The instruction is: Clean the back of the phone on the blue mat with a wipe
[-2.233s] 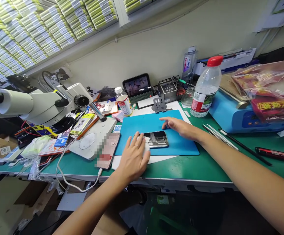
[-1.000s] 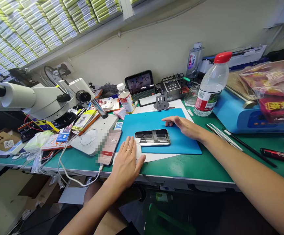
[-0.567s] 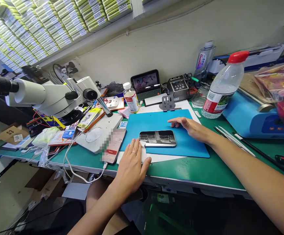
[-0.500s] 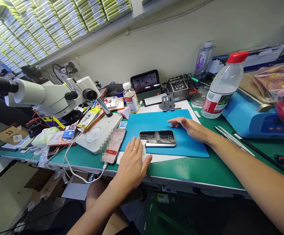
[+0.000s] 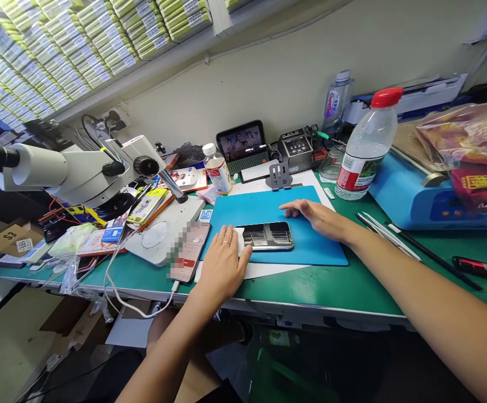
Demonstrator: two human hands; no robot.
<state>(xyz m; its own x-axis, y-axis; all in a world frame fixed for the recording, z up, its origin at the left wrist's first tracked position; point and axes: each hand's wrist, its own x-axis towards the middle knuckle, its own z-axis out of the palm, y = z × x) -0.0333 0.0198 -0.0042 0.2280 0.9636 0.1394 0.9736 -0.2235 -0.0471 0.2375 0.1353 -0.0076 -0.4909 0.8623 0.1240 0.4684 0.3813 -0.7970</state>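
Smartphone, dark glossy screen uppermost, lies flat on the blue mat, lengthwise across the front half. Directions below are taken from this unit, twelve o'clock being the wall side.

At ten o'clock, well apart, stands a stereo microscope. At nine o'clock lies a pink-screened phone, its right edge near the mat's left edge, a white cable plugged into its near end.

At eight o'clock the left hand is palm down, fingers straight and together, pressed over a white wipe; it is not closed around anything visible. The wipe overlaps the unit's left end. At eleven o'clock stands a capped drink bottle, beyond the mat's far edge.

At twelve o'clock, a grey metal stand meets the far edge; bare mat shows between it and the unit. At six o'clock follow a narrow mat margin, a white sheet and the green bench front edge.

At two o'clock the right hand is loosely curled, index finger extended, grasping nothing visible, apart from the unit; contact with the mat cannot be told. Farther off stands a red-capped bottle.
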